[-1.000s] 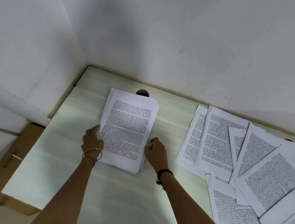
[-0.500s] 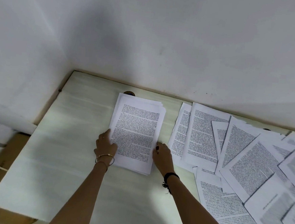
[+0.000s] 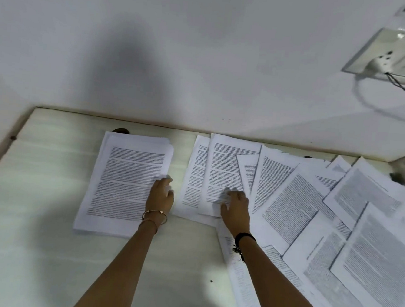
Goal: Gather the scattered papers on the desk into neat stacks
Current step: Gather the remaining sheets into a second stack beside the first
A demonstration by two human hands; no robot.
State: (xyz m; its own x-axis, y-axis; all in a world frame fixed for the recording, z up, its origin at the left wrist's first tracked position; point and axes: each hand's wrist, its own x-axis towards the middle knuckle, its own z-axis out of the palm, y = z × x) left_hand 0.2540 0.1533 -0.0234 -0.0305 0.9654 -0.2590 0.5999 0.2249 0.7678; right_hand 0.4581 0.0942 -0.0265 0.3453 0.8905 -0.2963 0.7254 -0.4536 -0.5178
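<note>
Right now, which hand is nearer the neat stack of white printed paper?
Left. Left hand touches the stack at its right edge; right hand rests on scattered sheets beside it.

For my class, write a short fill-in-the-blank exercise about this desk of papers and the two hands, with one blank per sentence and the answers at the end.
1. The neat stack lies to the ____ of the scattered sheets.
2. The left hand rests at the stack's ____ edge.
3. The right hand, which has a ____ band at its wrist, presses on the scattered sheets.

Missing words: left; right; black.
</note>
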